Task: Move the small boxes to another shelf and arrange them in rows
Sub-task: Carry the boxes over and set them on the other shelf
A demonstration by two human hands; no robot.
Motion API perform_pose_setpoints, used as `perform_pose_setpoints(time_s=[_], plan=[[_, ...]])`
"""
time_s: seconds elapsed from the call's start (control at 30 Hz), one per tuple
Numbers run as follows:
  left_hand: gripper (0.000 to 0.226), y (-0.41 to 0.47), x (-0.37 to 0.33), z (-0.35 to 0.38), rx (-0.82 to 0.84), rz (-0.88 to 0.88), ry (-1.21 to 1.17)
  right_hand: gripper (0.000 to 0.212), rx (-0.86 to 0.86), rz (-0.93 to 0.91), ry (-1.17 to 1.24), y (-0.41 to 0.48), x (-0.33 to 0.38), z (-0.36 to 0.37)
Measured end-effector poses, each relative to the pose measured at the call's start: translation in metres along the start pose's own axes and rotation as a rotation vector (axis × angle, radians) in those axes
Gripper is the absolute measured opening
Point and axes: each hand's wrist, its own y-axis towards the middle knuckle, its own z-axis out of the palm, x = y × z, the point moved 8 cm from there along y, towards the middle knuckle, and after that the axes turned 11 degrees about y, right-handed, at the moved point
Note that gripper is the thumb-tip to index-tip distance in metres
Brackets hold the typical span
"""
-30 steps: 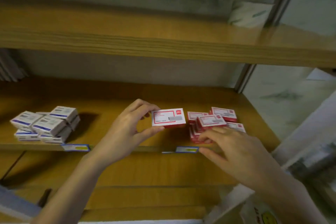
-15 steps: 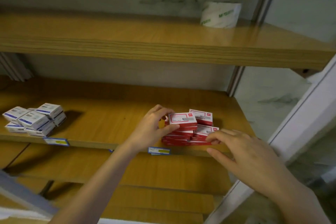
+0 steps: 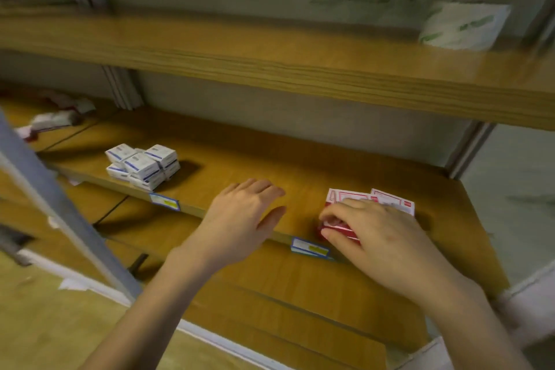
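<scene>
A person stands at a set of wooden shelves, seen from their own head looking down. The picture is slightly blurred.

On the middle shelf (image 3: 300, 171), towards the right and close to its near edge, lies a loose pile of small red boxes (image 3: 345, 198) with white faces. The right hand (image 3: 378, 234) covers most of the pile, its fingers curled over the top and its thumb against the near side, gripping the boxes. How many it holds cannot be told.

The left hand (image 3: 243, 216) is just left of the pile and apart from it, fingers straight and relaxed, holding nothing, over bare wood.

Further left on the same shelf sits a heap of small white and blue boxes (image 3: 142, 166), stacked unevenly and untouched. Two blue and yellow labels (image 3: 164, 201) are fixed to the shelf's near edge.

On the upper shelf (image 3: 270, 69), far right, stands a white roll (image 3: 462, 25). A grey metal bar (image 3: 60, 204) slants across the left foreground.

The work looks barely begun. No rows show on any shelf: both groups of boxes are jumbled heaps. The red ones seem to be gathered for lifting; moving and lining up remain.
</scene>
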Motion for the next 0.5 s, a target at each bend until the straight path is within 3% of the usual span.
perform_pose_setpoints(time_s=[0.13, 0.5], plan=[[0.035, -0.050, 0.054, -0.016, 0.092, -0.140, 0.121, 0.030, 0.062, -0.153, 0.024, 0.037, 0.048, 0.022], [0.032, -0.202, 0.233, -0.069, 0.103, -0.509, 0.259, 0.031, 0.157, -0.435, 0.042, 0.141, 0.236, 0.112]])
